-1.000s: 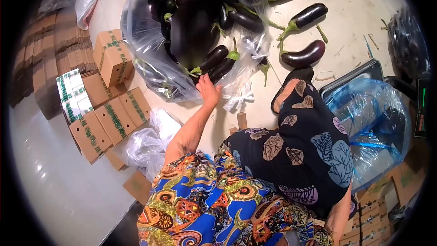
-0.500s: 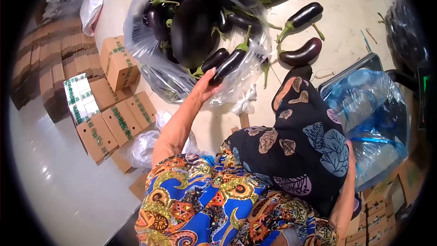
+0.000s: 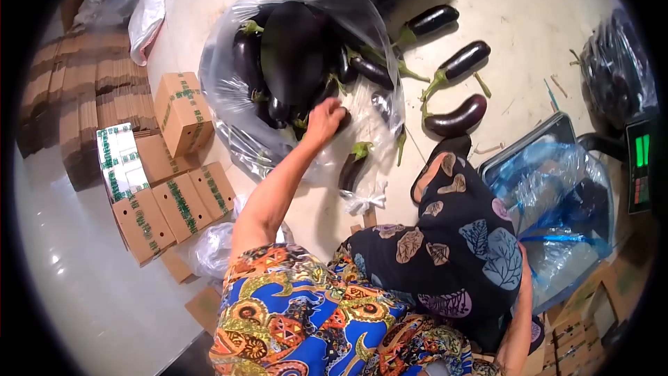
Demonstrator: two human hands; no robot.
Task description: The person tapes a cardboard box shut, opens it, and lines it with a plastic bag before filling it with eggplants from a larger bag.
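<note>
My left hand (image 3: 324, 120) reaches into the mouth of a large clear plastic bag (image 3: 229, 90) full of dark purple eggplants (image 3: 292, 49). Its fingers curl over the end of one eggplant (image 3: 343, 120) at the opening. Another eggplant (image 3: 353, 166) lies just outside the bag on the plastic, below my hand. My right forearm runs along my thigh at the lower right. My right hand (image 3: 522, 259) is mostly hidden between my leg and a blue plastic bag (image 3: 557, 188).
Three loose eggplants (image 3: 456, 63) lie on the pale floor to the right of the bag. Small printed cartons (image 3: 182, 111) and stacks of flat cardboard (image 3: 83, 97) stand at left. A scale display (image 3: 640, 160) and a dark bag (image 3: 619, 69) are at right.
My left hand let go of the eggplant it had pulled from the bag; it now lies on the floor. The hand moved back up into the bag's mouth onto another one.
</note>
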